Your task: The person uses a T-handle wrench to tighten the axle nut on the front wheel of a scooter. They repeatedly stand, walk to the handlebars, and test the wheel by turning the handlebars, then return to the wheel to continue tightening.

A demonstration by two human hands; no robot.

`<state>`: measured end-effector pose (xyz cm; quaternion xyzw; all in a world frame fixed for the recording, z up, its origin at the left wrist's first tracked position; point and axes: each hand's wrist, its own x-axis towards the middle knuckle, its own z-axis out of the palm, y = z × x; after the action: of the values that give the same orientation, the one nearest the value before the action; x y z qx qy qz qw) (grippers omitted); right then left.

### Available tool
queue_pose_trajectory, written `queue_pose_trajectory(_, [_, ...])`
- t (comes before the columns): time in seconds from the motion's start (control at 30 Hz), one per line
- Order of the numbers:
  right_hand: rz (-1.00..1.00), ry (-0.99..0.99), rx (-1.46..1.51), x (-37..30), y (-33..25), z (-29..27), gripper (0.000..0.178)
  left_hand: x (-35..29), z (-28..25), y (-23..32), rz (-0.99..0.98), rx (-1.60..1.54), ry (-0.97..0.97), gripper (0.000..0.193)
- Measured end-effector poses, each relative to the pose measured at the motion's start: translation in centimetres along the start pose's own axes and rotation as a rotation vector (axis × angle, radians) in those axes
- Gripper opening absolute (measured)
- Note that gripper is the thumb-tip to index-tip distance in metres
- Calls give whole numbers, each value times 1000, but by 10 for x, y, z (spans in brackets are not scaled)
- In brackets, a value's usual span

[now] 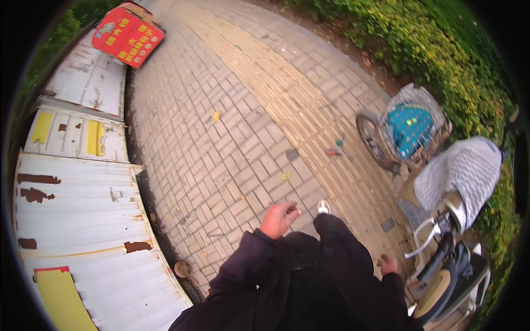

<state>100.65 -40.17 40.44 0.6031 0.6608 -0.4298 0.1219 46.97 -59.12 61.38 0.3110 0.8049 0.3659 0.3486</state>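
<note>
My left hand [277, 219] hangs in front of my body above the brick paving. Its fingers are loosely bent and apart, with nothing seen in them. My right hand [388, 265] is low at my right side, close to a parked scooter [440, 220]. Its fingers are partly hidden but look slightly apart, and I see nothing in them. Ahead on the ribbed yellow paving lie a small red-handled tool [332, 151] and a green-handled one [339, 143], too small to name exactly. Near my right foot's side lies a flat dark grey piece [388, 225].
The scooter carries a grey quilted cover [458, 171] and a wire basket [444, 129] with a teal bag [409, 126]. A hedge [430, 49] runs along the right. White rusty metal boxes [83, 204] line the left, with a red sign [130, 36] beyond. My white shoe [323, 207] shows ahead.
</note>
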Motion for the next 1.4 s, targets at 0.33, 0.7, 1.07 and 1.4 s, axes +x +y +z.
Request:
queue_pose_trajectory(0.33, [261,40,89,32,-63,61,41,143,-90,-29,81,-24,-101,40])
queue_pose_trajectory(0.7, [237,405,575,-8,-258,146,40,333,-209,-47,135,25,-433,40])
queue_pose_trajectory(1.07, [411,473,732,131,-397,171,37,517,-185,-18,91,132,-639,31])
queue_pose_trajectory(1.4, [403,506,861,264,-516,197,36,722,-89,-74,288,476,-1038,31])
